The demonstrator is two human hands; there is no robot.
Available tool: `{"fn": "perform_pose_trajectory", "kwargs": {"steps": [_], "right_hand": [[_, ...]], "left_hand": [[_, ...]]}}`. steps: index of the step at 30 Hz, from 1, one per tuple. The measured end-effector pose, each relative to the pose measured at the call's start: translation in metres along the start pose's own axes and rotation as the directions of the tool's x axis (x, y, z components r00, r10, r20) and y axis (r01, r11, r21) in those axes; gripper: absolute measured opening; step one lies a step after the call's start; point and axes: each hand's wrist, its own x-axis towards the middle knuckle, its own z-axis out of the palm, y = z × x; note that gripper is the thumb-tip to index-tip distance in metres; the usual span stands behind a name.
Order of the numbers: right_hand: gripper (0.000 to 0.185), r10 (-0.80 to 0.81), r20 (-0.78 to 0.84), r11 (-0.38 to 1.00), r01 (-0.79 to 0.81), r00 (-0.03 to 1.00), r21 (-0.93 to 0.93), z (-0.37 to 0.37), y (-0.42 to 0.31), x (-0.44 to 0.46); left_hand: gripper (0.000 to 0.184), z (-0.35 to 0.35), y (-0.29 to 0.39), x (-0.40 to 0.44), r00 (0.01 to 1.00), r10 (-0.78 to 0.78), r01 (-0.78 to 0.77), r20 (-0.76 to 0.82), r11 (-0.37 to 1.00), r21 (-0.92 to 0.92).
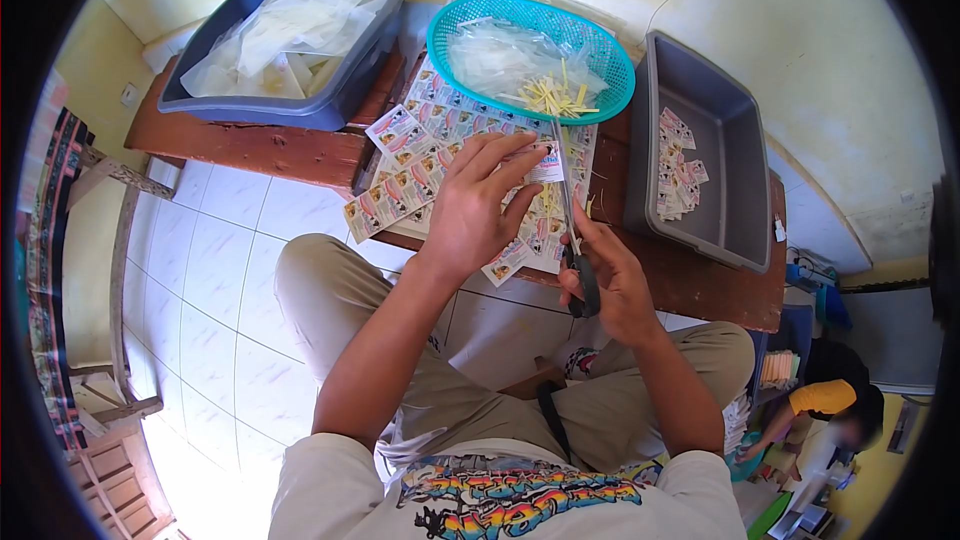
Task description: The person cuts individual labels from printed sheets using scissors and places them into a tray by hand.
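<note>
My left hand [480, 200] pinches a small printed label [547, 162] over the label sheets. In my right hand [612, 280] are scissors [581, 280] with black handles, their long blades pointing up past the label's right edge. Printed label sheets [400, 192] lie on the wooden bench under and left of my hands. Just beyond the blades sits a turquoise basket [432, 48] with clear plastic bags [490, 55] and thin yellow strips [556, 95] inside.
A grey tray [715, 120] with cut labels [680, 175] stands at the right. On the left, a blue-grey tub [335, 105] holds plastic bags. The wooden bench [250, 145] runs beneath them. Another person [825, 400] bends down at the lower right.
</note>
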Motion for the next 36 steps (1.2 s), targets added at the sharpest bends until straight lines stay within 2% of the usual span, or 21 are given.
{"fn": "perform_pose_trajectory", "kwargs": {"steps": [36], "right_hand": [[0.082,0.027,-0.054,0.999,-0.027,0.998,-0.017,0.0024,-0.0017,0.0001]], "left_hand": [[0.05,-0.0001,-0.0009,-0.0011,1.0,0.01,-0.01,0.015,1.0,-0.021]]}}
